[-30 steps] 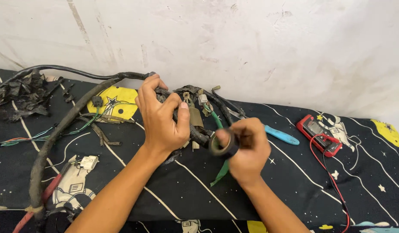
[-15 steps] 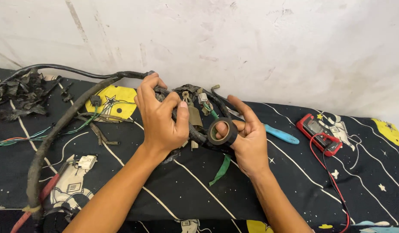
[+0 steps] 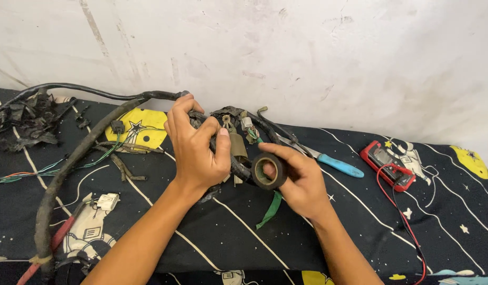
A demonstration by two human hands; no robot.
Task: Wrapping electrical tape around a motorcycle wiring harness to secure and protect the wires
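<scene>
My left hand point(image 3: 197, 150) grips a bundle of black wires point(image 3: 149, 97) above the desk point(image 3: 360, 232), fingers curled tight around the bundle where it bends toward a cluster of small plugs point(image 3: 238, 124). My right hand point(image 3: 302, 179) pinches a roll of black tape point(image 3: 268, 171) between thumb and fingers, the roll standing on edge with its hole facing me, pressed right against the bundle just beside my left hand. A dark cloth printed with white lines, stars and yellow shapes covers the desk. A thick black cable point(image 3: 59, 179) curves from the far left down to the near edge, with thin coloured wires point(image 3: 38, 171) lying beside it. A heap of torn black wrapping point(image 3: 22, 121) lies at the far left corner. A green strip point(image 3: 270, 208) hangs under the roll. Behind my right hand lies a tool with a blue handle point(image 3: 339, 166), and farther right a red meter point(image 3: 387, 164) with a red lead point(image 3: 407, 221) running toward the near edge.
</scene>
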